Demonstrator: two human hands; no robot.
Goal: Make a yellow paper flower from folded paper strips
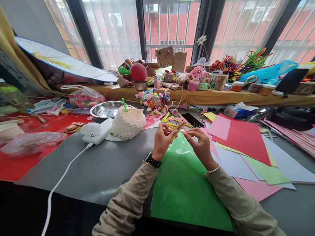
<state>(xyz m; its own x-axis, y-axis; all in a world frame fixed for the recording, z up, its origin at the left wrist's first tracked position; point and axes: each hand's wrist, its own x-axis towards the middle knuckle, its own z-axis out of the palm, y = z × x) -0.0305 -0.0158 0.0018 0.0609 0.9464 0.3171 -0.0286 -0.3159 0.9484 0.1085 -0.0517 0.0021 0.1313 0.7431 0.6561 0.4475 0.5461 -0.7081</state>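
Note:
My left hand (162,140) is closed on a small bundle of paper strips (180,125), pink, yellow and dark-edged, raised above the table. My right hand (200,144) pinches the near right side of the bundle, thumb and forefinger close together. Both hands are over the top end of a glossy green sheet (188,185). Loose yellow paper strips (167,117) and pink paper strips (151,121) lie just beyond the hands. A dark phone (192,120) rests flat behind my right hand.
Coloured paper sheets (241,139) overlap on the right. On the left stand a netted coconut (128,123) with a green straw, a white power strip (99,132) with its cable, and a metal plate (105,108). Crafts, including pompom flowers (154,99), line the back near the window ledge.

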